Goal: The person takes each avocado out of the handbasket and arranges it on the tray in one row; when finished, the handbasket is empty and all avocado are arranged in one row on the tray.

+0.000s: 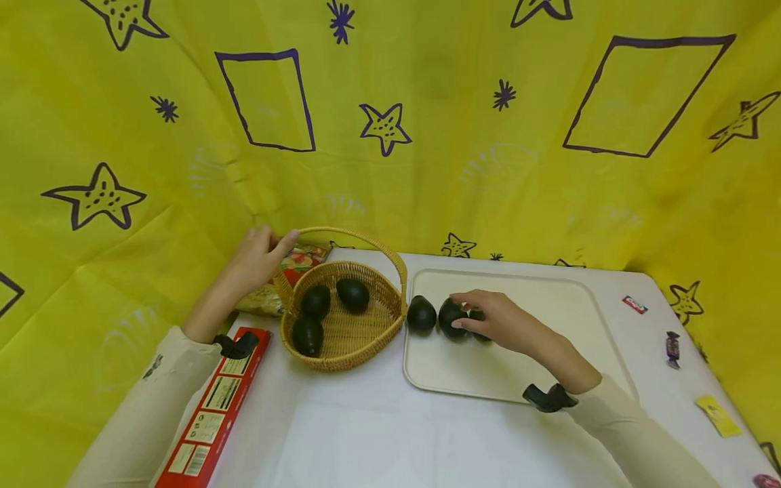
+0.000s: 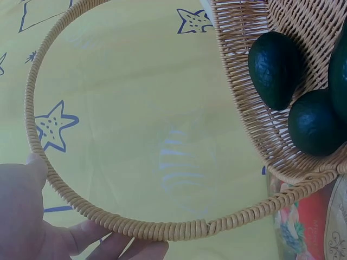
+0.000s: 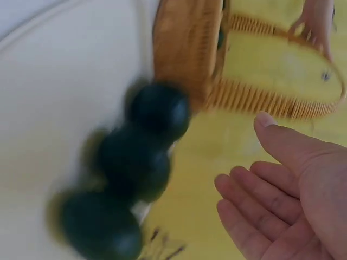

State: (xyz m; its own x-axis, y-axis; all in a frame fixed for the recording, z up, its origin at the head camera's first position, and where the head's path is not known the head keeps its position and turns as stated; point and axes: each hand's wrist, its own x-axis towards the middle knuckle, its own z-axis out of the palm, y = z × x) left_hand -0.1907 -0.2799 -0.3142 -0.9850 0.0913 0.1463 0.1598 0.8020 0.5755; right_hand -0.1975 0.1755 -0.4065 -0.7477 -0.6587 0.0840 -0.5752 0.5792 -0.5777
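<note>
My left hand (image 1: 253,256) grips the arched handle of a wicker basket (image 1: 366,354), its thumb and fingers about the cane-wrapped rim in the left wrist view. Three dark green avocados lie inside; one avocado (image 1: 352,295) is at the back and another avocado (image 2: 275,70) shows in the left wrist view. On the cream tray (image 1: 518,379) three more avocados stand in a row, including a left avocado (image 1: 421,314) and a middle avocado (image 1: 450,318). Over that row hovers my right hand (image 1: 503,322), fingers apart and relaxed; the right wrist view shows nothing in its palm.
A long red box (image 1: 213,413) lies left of the basket. Behind the basket is a colourful packet (image 1: 305,261). Several small wrapped sweets, such as a purple candy (image 1: 672,349) and a yellow packet (image 1: 718,415), lie along the right edge. A yellow patterned curtain (image 1: 427,190) hangs behind.
</note>
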